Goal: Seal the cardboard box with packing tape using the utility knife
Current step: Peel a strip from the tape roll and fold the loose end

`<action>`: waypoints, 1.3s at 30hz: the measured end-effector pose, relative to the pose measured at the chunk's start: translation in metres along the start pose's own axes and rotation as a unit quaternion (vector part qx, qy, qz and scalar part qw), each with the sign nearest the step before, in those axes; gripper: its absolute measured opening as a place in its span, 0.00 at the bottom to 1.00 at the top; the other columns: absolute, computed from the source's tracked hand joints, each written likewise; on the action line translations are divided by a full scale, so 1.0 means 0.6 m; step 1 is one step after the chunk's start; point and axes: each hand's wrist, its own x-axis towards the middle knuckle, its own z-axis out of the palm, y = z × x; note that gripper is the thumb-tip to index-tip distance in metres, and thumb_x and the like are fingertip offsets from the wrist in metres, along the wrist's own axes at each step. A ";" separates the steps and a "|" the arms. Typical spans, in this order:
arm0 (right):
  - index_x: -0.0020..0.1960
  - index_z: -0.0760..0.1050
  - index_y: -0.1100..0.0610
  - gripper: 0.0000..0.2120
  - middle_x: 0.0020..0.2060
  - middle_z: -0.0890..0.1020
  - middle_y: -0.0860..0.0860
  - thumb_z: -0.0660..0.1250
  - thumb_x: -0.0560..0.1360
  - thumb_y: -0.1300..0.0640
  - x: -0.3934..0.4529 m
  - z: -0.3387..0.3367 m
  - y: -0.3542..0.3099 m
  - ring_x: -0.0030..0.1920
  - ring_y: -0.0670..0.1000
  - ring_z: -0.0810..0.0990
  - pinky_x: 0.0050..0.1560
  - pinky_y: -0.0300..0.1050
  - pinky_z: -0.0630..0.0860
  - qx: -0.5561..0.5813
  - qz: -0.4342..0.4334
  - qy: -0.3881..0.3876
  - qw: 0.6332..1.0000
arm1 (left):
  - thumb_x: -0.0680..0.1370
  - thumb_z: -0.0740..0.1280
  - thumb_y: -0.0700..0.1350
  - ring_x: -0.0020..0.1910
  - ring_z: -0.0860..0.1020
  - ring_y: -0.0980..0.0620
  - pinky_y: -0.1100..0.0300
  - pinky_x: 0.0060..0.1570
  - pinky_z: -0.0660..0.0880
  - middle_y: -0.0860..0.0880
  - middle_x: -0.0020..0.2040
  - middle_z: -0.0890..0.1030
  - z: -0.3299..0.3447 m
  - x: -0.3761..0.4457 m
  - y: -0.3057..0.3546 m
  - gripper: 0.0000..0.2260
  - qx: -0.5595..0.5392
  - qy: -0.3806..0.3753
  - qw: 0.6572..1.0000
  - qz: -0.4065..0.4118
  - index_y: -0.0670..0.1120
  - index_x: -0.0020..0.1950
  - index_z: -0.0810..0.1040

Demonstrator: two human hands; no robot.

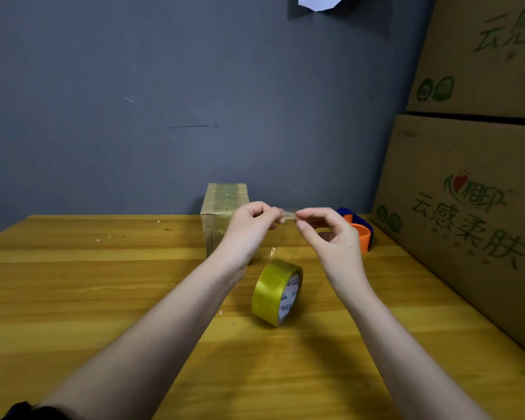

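A small cardboard box (217,219), wrapped in shiny tape, stands at the back of the wooden table against the wall. In front of it a yellowish roll of packing tape (275,291) stands on edge. A clear strip of tape (289,214) runs up from the roll, and its free end is pinched between my left hand (249,225) and my right hand (331,237), both held above the roll. An orange and blue tool (359,230), perhaps the knife or a tape dispenser, lies behind my right hand, partly hidden.
Two large printed cardboard cartons (467,207) are stacked along the table's right edge. A grey wall (164,101) closes off the back. The wooden table (88,283) stretches out to the left and toward me.
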 end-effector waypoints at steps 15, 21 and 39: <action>0.46 0.78 0.49 0.02 0.43 0.79 0.44 0.67 0.74 0.54 0.003 0.015 0.015 0.49 0.45 0.75 0.51 0.42 0.73 -0.146 -0.055 0.073 0.985 | 0.75 0.66 0.44 0.40 0.74 0.56 0.63 0.44 0.69 0.51 0.34 0.77 0.005 0.000 0.001 0.08 0.026 0.009 1.000 0.008 0.42 0.38 0.80; 0.45 0.78 0.55 0.02 0.50 0.72 0.48 0.66 0.75 0.58 0.002 0.023 0.016 0.49 0.37 0.72 0.52 0.40 0.75 -0.141 -0.078 0.084 0.983 | 0.73 0.66 0.50 0.44 0.79 0.48 0.55 0.49 0.73 0.48 0.37 0.82 0.003 0.007 -0.003 0.12 0.134 0.057 0.988 0.055 0.49 0.31 0.79; 0.44 0.77 0.52 0.01 0.47 0.74 0.47 0.67 0.74 0.57 0.008 0.016 0.008 0.48 0.43 0.74 0.52 0.45 0.75 -0.175 -0.078 0.058 0.980 | 0.73 0.70 0.48 0.48 0.76 0.59 0.60 0.54 0.74 0.54 0.50 0.78 -0.022 0.012 -0.038 0.09 0.281 0.007 0.915 0.289 0.51 0.53 0.80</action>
